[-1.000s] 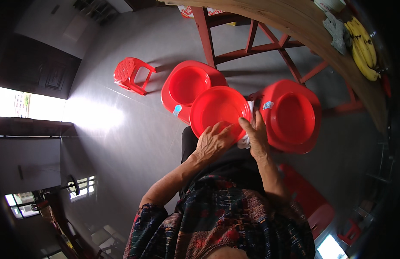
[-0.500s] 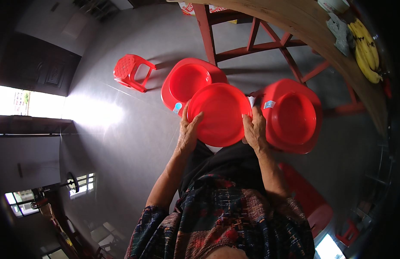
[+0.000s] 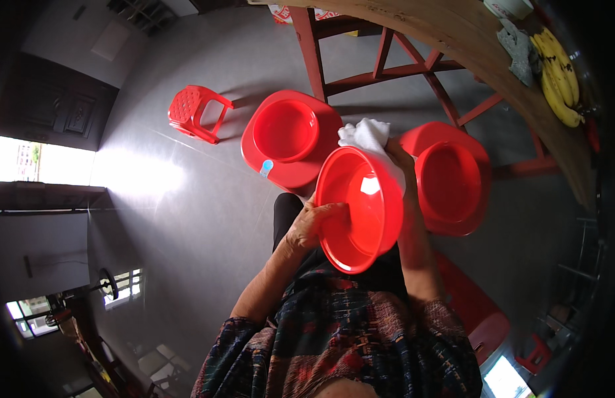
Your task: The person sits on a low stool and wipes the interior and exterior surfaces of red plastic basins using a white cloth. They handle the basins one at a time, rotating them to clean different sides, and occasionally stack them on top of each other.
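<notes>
A round red plastic basin [image 3: 364,215] is held up before my lap, tilted with its inside turned to the left. My left hand [image 3: 310,227] grips its left rim, thumb inside the bowl and the other fingers out of sight beneath. My right hand [image 3: 403,158] is closed on a white cloth [image 3: 366,135] at the basin's right outer side; part of the cloth lies along the wall and bunches above the far rim. Most of the right fingers are hidden by cloth and basin.
Ahead to the left, a red basin [image 3: 286,130] rests on a red stool [image 3: 301,174]. Another basin [image 3: 451,181] sits on a second stool [image 3: 413,138] to the right. A small red stool [image 3: 194,111] stands farther left. Bananas [image 3: 559,76] lie on a wooden table [image 3: 446,30] at far right.
The basin has tipped from nearly facing me onto its side and moved right and nearer. My left thumb now reaches inside. My right hand has gone behind it, and the white cloth has come into view.
</notes>
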A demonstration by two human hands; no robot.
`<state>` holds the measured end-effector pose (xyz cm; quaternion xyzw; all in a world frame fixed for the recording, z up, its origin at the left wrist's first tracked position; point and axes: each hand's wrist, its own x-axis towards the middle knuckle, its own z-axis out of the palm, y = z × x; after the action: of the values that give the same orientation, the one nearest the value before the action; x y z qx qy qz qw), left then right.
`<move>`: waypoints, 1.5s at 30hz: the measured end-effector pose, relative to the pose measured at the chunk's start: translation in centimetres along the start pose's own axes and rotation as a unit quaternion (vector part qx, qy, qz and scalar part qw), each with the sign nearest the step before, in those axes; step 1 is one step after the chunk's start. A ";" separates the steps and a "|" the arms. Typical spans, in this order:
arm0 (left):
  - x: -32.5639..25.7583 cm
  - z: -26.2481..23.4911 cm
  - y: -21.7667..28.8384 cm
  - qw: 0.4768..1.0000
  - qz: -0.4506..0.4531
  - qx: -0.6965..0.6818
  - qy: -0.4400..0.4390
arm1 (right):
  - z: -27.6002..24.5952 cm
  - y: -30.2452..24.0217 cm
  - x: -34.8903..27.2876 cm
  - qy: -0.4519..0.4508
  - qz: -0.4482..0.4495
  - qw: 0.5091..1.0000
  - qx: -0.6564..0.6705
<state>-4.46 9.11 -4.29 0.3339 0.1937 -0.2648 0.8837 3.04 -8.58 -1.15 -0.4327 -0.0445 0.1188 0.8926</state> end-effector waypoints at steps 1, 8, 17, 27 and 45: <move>0.0 0.5 0.0 1.000 -0.004 0.000 0.001 | -0.3 0.2 0.5 -0.022 0.011 0.999 0.044; 1.2 0.8 -0.9 0.993 0.036 -0.102 0.054 | 1.3 3.3 -1.3 0.044 -0.087 0.992 -0.085; 2.4 -0.8 -1.0 0.951 -0.003 -0.309 -0.029 | 4.7 3.6 -6.0 0.088 -0.280 0.883 -0.367; -0.7 0.5 -0.1 1.000 0.004 -0.021 0.010 | 3.2 -4.3 -0.2 -0.060 -0.041 0.950 -0.303; 3.2 -4.9 -0.2 0.943 0.307 0.089 0.092 | -2.2 6.1 -6.3 0.054 0.212 0.961 0.169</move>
<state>-2.82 11.28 -9.46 0.4775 0.1381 0.0350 0.8670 -3.72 -8.15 -7.12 -0.2803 0.1170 0.2878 0.9082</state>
